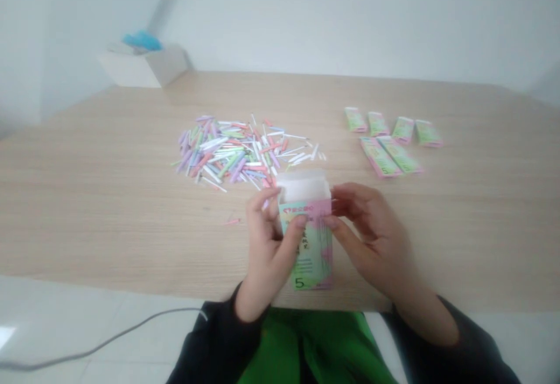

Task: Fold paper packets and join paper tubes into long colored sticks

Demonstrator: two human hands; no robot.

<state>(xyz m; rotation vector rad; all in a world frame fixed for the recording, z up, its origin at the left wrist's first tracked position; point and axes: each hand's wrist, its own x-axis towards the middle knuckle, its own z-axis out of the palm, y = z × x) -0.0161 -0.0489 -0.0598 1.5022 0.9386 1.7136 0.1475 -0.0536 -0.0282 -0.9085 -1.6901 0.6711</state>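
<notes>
A small green and pink cardboard box (312, 255), printed with a "5" near its lower end, is held tilted above the table's front edge. Its white top flap stands up, so the upper end is open. Around its left side wraps my left hand (269, 244), thumb across the front and fingers at the edge and behind. My right hand (376, 238) is at the box's right edge, thumb on the front corner and fingers curled by the upper side. Beyond the box lies a loose pile of thin white, purple, green and red sticks (231, 153).
Several similar green and pink boxes lie at the right, including one nearer box (380, 157). A white container (131, 72) with something blue (143, 40) on top stands at the back left. A small pink piece (234, 221) lies left of my hand. A cable (118, 331) runs below the table.
</notes>
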